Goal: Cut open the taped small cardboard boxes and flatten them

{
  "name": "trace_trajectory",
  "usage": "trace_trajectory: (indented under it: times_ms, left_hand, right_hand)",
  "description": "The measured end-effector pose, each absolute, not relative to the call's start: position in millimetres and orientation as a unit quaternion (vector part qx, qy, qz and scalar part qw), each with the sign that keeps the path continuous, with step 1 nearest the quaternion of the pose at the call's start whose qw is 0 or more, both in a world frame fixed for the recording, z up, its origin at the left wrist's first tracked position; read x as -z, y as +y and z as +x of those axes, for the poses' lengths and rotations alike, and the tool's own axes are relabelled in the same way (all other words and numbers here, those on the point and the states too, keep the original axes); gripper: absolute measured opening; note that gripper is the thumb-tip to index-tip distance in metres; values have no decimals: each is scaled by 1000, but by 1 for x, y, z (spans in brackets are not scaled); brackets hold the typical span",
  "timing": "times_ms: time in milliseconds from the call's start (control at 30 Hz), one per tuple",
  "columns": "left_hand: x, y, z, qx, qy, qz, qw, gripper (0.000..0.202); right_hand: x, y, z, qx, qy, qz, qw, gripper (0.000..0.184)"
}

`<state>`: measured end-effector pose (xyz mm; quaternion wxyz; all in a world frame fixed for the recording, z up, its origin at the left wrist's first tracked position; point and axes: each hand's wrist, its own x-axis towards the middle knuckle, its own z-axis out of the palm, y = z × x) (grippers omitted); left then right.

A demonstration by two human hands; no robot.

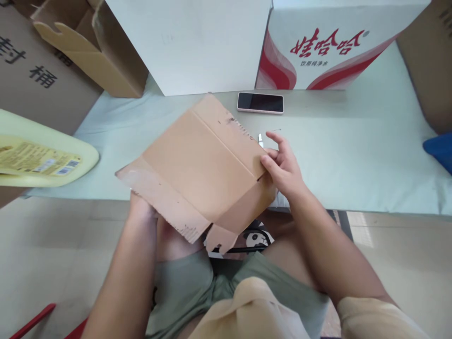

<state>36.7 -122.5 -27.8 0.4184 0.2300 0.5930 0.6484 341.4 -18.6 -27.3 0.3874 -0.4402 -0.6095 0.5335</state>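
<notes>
A creased sheet of brown cardboard (197,165) with flaps and ragged edges is held tilted above my lap, at the table's near edge. My right hand (282,167) grips its right corner, thumb on the top face and index finger stretched away. My left hand (143,207) goes under the left edge and holds up that side; its fingers are hidden behind the sheet. Close to the right fingertips, a small white and silver piece (260,140) like a blade tip shows past the cardboard. Whether it lies on the table or touches my hand, I cannot tell.
A phone (260,102) lies beyond the cardboard on the pale green tablecloth (353,155). Behind it stand a white box (201,47) and a red-and-white carton (328,52). An opened brown box (106,52) and a yellow bottle (45,150) are at left, a blue object (439,148) at right.
</notes>
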Motion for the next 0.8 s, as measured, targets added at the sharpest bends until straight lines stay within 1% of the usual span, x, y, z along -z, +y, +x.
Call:
trace_trajectory:
  times_ms: [33,133,167,200,267,333,400,500,567,667,733,800]
  left_hand:
    - [27,-122,35,-653,592,214,422,36]
    - [24,-129,37,-674,579,187,419,41]
    - [24,-131,38,-683,573,190,411,43]
    - [24,-134,37,-691,567,195,404,44]
    - [27,-137,33,-701,557,208,393,43]
    - [32,-137,27,-701,549,227,394,41]
    - [36,-134,23,-707,538,231,398,40]
    - [36,-127,27,-737,510,196,398,43]
    - [29,-121,36,-749,495,177,404,42]
    - [11,-115,53,-744,493,179,414,38]
    - [0,-114,60,-745,489,192,410,37]
    - [-7,-117,64,-752,472,210,409,38]
  right_hand:
    - [28,-17,342,-518,-615,-453,386,62]
    - [33,-9,344,-428,-640,-507,387,43]
    - [35,-7,345,-407,-639,-523,389,41]
    - [37,-5,345,-401,-629,-537,394,42]
    - [41,-2,345,-441,-578,-550,411,55]
    - [42,0,344,-533,-504,-534,421,67]
    - [39,-2,343,-624,-429,-490,431,72]
    - [29,-9,342,-708,-379,-408,433,73]
    - [22,-16,342,-750,-382,-374,390,72]
    - [18,-23,342,-780,-378,-389,313,69]
    - [17,-23,340,-779,-370,-409,300,65]
    - [16,-20,336,-774,-358,-417,313,61]
